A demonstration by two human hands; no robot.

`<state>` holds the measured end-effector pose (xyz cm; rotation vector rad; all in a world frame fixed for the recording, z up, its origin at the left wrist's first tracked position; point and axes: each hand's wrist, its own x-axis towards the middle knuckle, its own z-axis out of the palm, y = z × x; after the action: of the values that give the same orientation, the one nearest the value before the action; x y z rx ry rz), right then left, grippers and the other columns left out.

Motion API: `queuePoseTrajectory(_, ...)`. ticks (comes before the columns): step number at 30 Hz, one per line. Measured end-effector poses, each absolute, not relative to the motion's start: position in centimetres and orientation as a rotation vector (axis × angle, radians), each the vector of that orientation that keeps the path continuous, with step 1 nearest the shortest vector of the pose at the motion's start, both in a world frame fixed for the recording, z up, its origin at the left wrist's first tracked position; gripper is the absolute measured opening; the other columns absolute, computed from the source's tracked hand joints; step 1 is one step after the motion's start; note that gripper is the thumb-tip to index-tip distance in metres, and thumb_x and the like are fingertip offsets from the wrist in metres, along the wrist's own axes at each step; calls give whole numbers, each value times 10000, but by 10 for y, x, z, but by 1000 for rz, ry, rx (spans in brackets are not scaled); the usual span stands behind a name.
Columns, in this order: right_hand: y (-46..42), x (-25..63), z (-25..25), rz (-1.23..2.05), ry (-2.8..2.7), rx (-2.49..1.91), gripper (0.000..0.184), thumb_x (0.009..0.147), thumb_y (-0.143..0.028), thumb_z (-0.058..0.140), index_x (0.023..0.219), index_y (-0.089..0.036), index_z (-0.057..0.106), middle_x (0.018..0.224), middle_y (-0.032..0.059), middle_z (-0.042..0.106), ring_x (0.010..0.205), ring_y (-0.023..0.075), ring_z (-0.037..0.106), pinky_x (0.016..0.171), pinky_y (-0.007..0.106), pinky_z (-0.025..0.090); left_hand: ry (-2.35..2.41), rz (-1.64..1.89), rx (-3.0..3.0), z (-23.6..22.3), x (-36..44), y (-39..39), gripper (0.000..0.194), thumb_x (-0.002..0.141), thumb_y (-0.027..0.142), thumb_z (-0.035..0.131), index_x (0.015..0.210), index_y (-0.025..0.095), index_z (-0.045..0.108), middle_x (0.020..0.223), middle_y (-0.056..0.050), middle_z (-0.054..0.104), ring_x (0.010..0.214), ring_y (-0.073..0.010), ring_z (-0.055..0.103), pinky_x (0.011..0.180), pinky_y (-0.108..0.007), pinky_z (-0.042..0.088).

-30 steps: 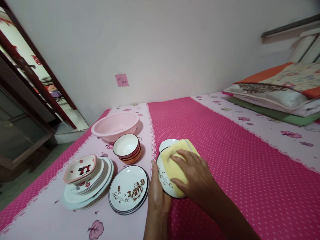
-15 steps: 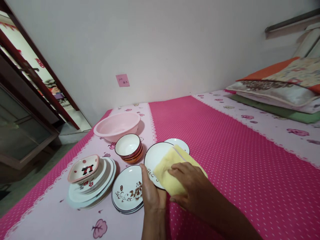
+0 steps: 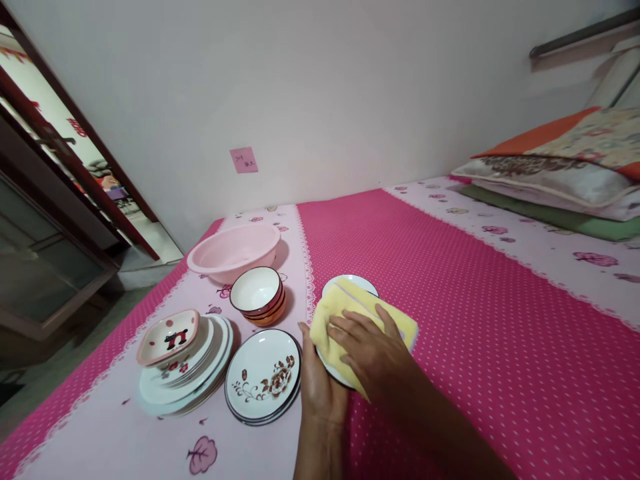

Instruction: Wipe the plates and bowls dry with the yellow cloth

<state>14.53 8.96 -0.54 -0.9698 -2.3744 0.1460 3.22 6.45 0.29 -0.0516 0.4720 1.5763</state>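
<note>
My left hand [image 3: 320, 390] is closed around the near left edge of a white dark-rimmed plate [image 3: 332, 372], holding it from below. A yellow cloth [image 3: 380, 308] covers nearly all of that plate. On top of the cloth rests my right hand [image 3: 367, 343], pressing it to the plate with fingers a little spread. Behind them another white plate [image 3: 356, 281] lies partly hidden on the bed. Just left of my left hand is a short stack of flower-patterned plates [image 3: 263, 375].
Stacked bowls [image 3: 256, 293] stand in front of a pink basin [image 3: 235, 253]. At the left, a square dish [image 3: 167, 340] tops a pile of plates [image 3: 155, 393]. Pillows [image 3: 560, 177] lie at the right, and a white wall [image 3: 350, 100] rises behind the bedspread [image 3: 480, 307].
Both hands and the held plate have shifted slightly right. The cloth now covers more of the plate, and my right fingers are more spread. The flowered stack shows more fully.
</note>
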Motion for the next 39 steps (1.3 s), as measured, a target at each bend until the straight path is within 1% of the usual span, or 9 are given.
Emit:
queuePoseTrajectory(3,100,154,-9,17,-2346,-1031,499,994,-118,523,1461,-285,577,1489,64,662,1417,309,533,1238,646,134,474,1574,-14,2,37,65,540,1088,497,430,1387,129,689,1342,-193,730,1333,-294,647,1165,-421,479)
queuePoseTrajectory(10,99,173,-4,-23,-2320,-1181,651,868,-405,764,1438,-153,577,1497,189,619,1306,395,587,1013,542,461,554,1628,4,4,35,64,603,1058,528,484,1439,90,646,1379,-229,694,1361,-337,619,1170,-474,482)
queuePoseTrajectory(15,85,170,-1,15,-2322,-1078,605,807,-326,812,1347,-133,617,1350,201,691,1203,378,640,969,508,513,591,1704,-34,4,26,64,596,1057,543,473,1453,132,645,1368,-212,706,1309,-344,659,1139,-482,512)
queuePoseTrajectory(19,77,164,-4,24,-2323,-995,542,808,-200,757,1324,-115,616,1303,186,708,1211,351,637,1006,512,501,631,1774,-77,8,21,65,576,1062,530,469,1437,136,659,1354,-197,719,1288,-336,675,1132,-472,519)
queuePoseTrajectory(24,84,159,-11,-1,-2234,-1082,573,837,-277,734,1380,-165,589,1462,184,631,1387,398,522,1144,626,370,581,1741,-40,11,19,64,574,1062,536,464,1421,141,674,1351,-192,723,1311,-337,658,1147,-478,505)
queuePoseTrajectory(28,100,164,-9,10,-2183,-1134,618,838,-376,757,1403,-186,594,1558,179,550,1467,429,431,1131,640,402,540,1676,13,7,21,64,591,1056,544,471,1394,110,690,1357,-214,713,1361,-347,617,1171,-484,479)
queuePoseTrajectory(33,114,176,-4,104,-2122,-1107,434,907,-330,705,1312,-176,678,1550,189,534,1354,390,534,1121,606,454,498,1583,76,4,26,64,615,1054,561,463,1429,114,659,1404,-213,683,1412,-353,568,1185,-510,458)
queuePoseTrajectory(36,115,179,-3,139,-2099,-1104,381,931,-318,683,1287,-182,699,1518,185,551,1369,389,524,1144,621,436,504,1571,86,5,27,64,622,1055,559,462,1458,117,634,1429,-213,665,1418,-355,560,1188,-517,453)
queuePoseTrajectory(39,112,180,-1,268,-2041,-1106,446,926,-375,697,1333,-194,675,1606,176,443,1477,383,442,1203,606,399,518,1582,69,5,25,64,633,1056,567,452,1456,112,636,1419,-220,669,1410,-362,568,1184,-521,457)
